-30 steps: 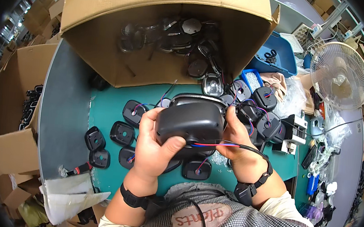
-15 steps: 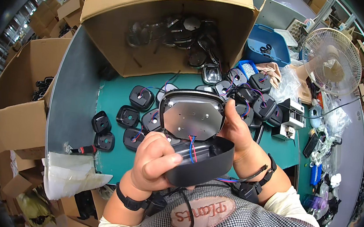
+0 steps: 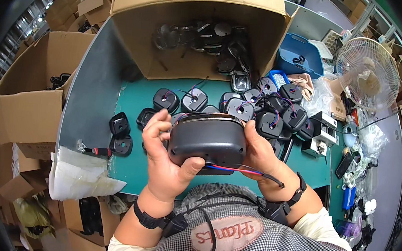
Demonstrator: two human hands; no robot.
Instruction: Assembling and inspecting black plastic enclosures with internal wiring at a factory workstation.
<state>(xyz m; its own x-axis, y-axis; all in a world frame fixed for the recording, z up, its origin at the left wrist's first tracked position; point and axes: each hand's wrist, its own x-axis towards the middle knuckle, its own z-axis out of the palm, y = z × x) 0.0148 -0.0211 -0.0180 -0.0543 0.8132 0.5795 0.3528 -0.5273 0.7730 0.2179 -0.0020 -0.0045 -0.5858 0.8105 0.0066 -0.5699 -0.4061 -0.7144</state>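
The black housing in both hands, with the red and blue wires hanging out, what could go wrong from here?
The red and blue wires trail loose under the black housing, beside the right hand; they could snag or pinch. The left hand grips one end only, so the housing might slip onto the black parts below.

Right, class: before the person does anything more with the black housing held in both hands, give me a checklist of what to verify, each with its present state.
1. Left hand grips black housing: ok.
2. Right hand supports its other side: ok.
3. Red and blue wires free of the fingers: ok, they trail out beneath.
4. Housing held apart from the green mat: ok.
5. Wire ends undamaged: cannot tell.
6. Housing's inside seated properly: cannot tell, hidden.
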